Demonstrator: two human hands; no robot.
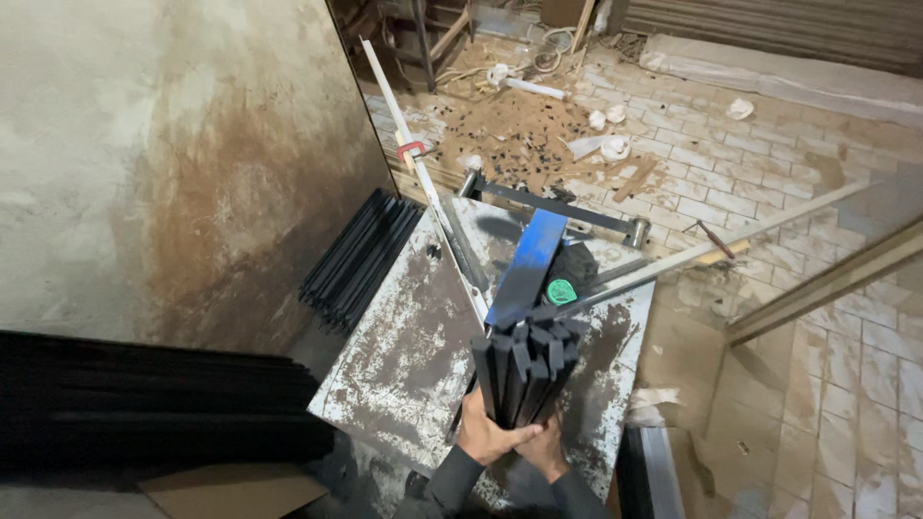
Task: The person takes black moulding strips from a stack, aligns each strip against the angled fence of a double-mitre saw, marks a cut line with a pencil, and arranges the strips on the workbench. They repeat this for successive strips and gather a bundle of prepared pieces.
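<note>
Both my hands clasp a bundle of black metal bars (524, 370), held end-up toward the camera above a rusty, paint-flaked metal table (404, 356). My left hand (486, 434) wraps the bundle's lower left side. My right hand (548, 450) grips it from below on the right. A blue flat bar (527, 267) lies on the table just beyond the bundle, with a green round object (561, 291) beside it.
A stained concrete wall (173, 163) stands at left. Stacks of black bars (358, 258) lean by the wall, more (163, 404) at lower left. Long thin metal strips (423, 183) cross the table. The tiled floor (750, 163) holds sawdust and scraps. A wooden beam (827, 284) slants at right.
</note>
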